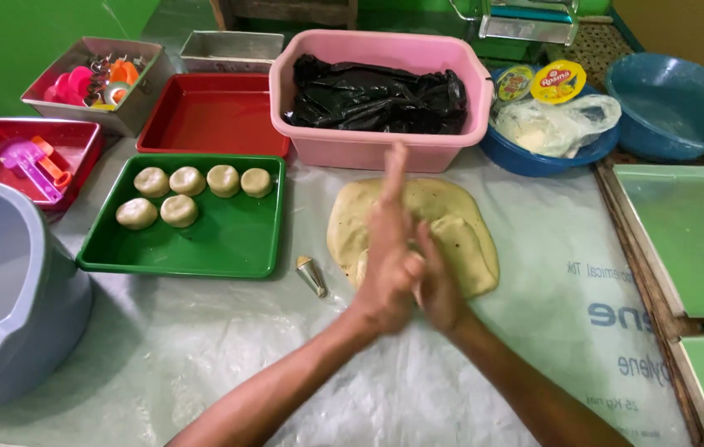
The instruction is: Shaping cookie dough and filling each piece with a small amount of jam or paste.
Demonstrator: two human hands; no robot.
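**Palms Pressed Together Above the Dough**

The left hand (386,248) and the right hand (439,281) were pressed palm to palm over the table, fingers stretched out flat rather than curled. Whether a piece of dough sat between the palms could not be told, since the hands hid that space. Directly behind and beneath them lay the large slab of pale dough (451,219), spread flat on the clear plastic sheet (203,356) that covered the table.

Just left of the dough a small metal cone (312,275) lay on its side on the sheet. Beside it stood a green tray (228,240) holding 6 round dough balls (188,180), 4 in the back row and 2 in front, all near the tray's far left part. Behind the green tray sat an empty red tray (213,112), and to the far left another red tray (79,141) held a pink and orange plastic tool. A pink tub (368,149) containing a black plastic bag (377,95) stood behind the dough. To its right, a blue bowl (534,161) held a clear bag and 2 round yellow-lidded containers. A grey basin (12,298) occupied the near left edge.
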